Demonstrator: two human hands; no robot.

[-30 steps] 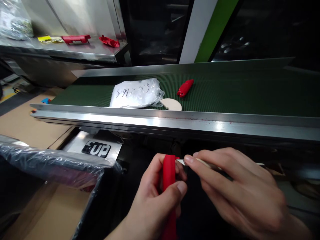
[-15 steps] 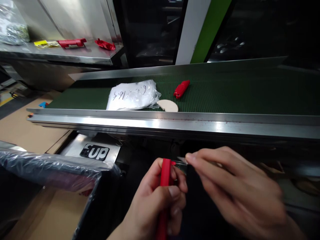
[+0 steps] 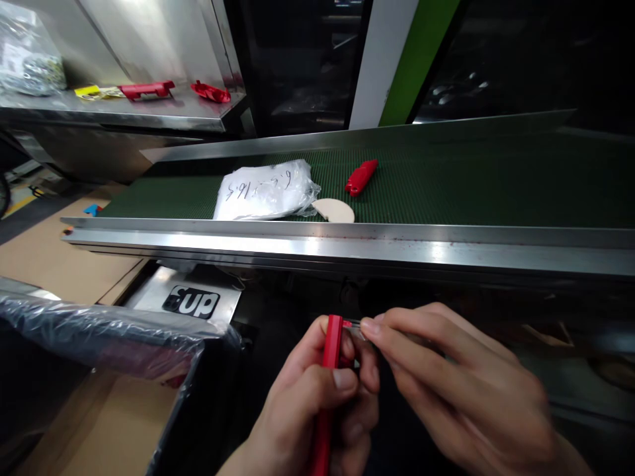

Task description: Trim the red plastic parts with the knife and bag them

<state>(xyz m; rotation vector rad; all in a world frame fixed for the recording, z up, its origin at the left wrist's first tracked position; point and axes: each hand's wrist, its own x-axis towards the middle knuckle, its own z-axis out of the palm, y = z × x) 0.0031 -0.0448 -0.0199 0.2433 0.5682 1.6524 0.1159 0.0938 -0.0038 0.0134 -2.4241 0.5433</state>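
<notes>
My left hand (image 3: pixel 322 396) is closed around a long red plastic part (image 3: pixel 331 350), held upright in front of the conveyor. Thumb and fingers of my right hand (image 3: pixel 446 377) pinch a thin blade-like metal tool (image 3: pixel 355 328). Its tip meets the small red tab at the upper right side of the part. On the green belt lie another red part (image 3: pixel 362 177), a beige disc with a notch (image 3: pixel 335 210) and a white plastic-wrapped packet (image 3: pixel 265 190) with handwriting.
The conveyor's metal edge (image 3: pixel 387 241) runs across the view beyond my hands. At lower left is a plastic-lined box (image 3: pixel 124 410). More red parts (image 3: pixel 146 90) and a bag of hardware (image 3: pixel 37 69) rest on a steel shelf (image 3: pixel 198 116).
My right hand has moved slightly left, bringing the metal tool against the red part's side. My left hand still grips the part, shifted slightly right.
</notes>
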